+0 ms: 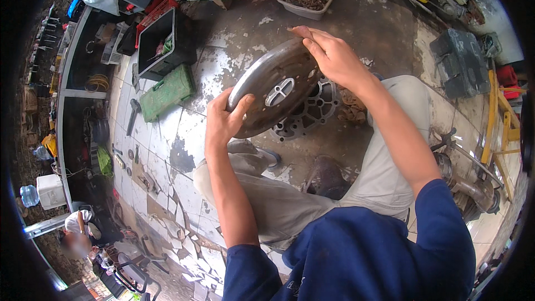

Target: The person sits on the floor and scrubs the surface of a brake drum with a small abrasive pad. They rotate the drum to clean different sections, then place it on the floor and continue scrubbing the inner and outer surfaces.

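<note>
- Left hand (pixel 223 117): gripping the disc (pixel 253 103) by its left rim.
- Right hand (pixel 334 58): holding a brown scrap (pixel 301 32) at the disc's far rim.
- Disc: tilted between both hands, partly hiding the casting (pixel 301 126).
- Tub (pixel 301 13): near the floor's (pixel 384 28) far edge.
- Case (pixel 167 93): toward the floor's left edge.

The disc (pixel 257 104) is dark brown (silvery at its rim (pixel 252 68)); the case (pixel 167 93), green.
</note>
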Action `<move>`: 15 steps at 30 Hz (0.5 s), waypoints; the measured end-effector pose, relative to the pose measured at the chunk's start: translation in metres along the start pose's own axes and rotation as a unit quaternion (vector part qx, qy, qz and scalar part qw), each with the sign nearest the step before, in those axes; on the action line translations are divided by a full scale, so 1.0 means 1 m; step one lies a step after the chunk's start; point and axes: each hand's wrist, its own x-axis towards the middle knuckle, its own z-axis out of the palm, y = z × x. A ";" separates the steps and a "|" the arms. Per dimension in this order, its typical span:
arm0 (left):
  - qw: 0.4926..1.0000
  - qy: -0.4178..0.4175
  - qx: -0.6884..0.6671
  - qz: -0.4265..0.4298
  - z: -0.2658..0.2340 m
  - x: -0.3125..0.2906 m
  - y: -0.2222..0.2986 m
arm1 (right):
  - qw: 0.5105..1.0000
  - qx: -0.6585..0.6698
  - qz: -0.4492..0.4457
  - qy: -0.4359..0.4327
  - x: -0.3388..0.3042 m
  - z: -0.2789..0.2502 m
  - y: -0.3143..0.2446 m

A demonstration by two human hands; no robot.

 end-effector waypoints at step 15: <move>0.999 0.009 -0.035 0.026 0.005 -0.011 0.002 | 0.999 0.029 0.018 -0.004 -0.012 -0.007 -0.002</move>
